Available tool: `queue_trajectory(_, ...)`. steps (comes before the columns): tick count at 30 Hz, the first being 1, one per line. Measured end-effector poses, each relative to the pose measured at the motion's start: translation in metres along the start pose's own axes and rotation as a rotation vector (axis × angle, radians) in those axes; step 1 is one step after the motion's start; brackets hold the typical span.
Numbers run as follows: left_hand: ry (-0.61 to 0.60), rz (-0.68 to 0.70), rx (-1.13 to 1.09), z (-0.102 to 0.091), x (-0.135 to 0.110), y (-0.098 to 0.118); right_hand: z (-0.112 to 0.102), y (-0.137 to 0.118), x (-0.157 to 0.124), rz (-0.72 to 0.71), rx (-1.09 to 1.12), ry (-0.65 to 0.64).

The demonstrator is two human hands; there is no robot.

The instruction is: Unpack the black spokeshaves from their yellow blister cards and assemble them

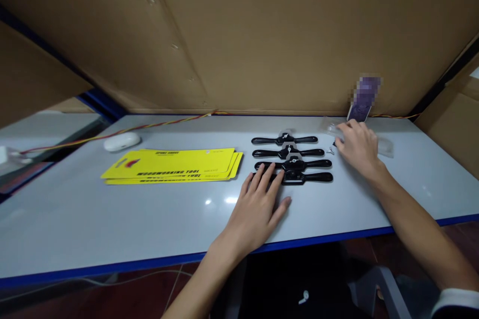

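Several black spokeshaves lie in a row on the table, one behind another. The nearest spokeshave (pixel 299 178) shows a bare frame, while the farthest spokeshave (pixel 285 139) and those between carry grey metal plates. My left hand (pixel 258 204) rests palm down with fingers spread, its fingertips over the left handles of the two nearest spokeshaves. Farther right, my right hand (pixel 357 144) is curled with its fingertips down at the table. A small dark bit shows by those fingertips; what they pinch is hidden. Close by lie a small metal wing screw (pixel 330 151) and a clear plastic bag (pixel 384 147), partly behind that hand.
Yellow cards (pixel 172 164) printed "WOODWORKING TOOL" are stacked at left. Behind them sit a white rounded case (pixel 121 141) and a red-yellow cable (pixel 160 123). A phone (pixel 362 102) leans on the cardboard wall (pixel 262 35). The table's blue edge (pixel 318 239) runs in front.
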State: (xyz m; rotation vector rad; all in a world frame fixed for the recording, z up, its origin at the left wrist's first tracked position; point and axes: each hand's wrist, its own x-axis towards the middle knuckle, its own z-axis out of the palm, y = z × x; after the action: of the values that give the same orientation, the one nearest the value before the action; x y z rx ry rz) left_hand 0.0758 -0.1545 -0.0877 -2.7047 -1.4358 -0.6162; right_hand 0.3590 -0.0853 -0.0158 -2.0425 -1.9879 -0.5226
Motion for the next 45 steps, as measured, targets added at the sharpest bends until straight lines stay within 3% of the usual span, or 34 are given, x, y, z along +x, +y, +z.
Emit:
queue_trajectory(4, 0.011, -0.008, -0.012, 0.000, 0.000, 0.000, 0.000, -0.031, -0.009, -0.116, 0.240, 0.070)
queue_trajectory(8, 0.000, 0.003, -0.005, -0.002, 0.001, 0.001, 0.006, -0.056, -0.020, -0.401, 0.405, -0.071)
queue_trajectory(12, -0.011, 0.001, -0.003, -0.003, 0.001, 0.002, 0.009, -0.061, -0.025, -0.489, 0.477, -0.181)
queue_trajectory(19, -0.018, 0.011, -0.016, -0.008, 0.003, 0.005, 0.009, -0.061, -0.027, -0.417, 0.573, -0.264)
queue_trajectory(26, 0.001, -0.027, -0.047, -0.012, 0.004, 0.007, 0.003, -0.061, -0.029, -0.456, 0.593, -0.354)
queue_trajectory(35, -0.046, 0.012, -0.043, -0.011, 0.004, 0.005, -0.001, -0.075, -0.036, -0.342, 0.330, -0.265)
queue_trajectory(45, -0.068, 0.041, 0.006, -0.012, 0.005, 0.006, -0.003, -0.084, -0.031, -0.202, 0.371, -0.331)
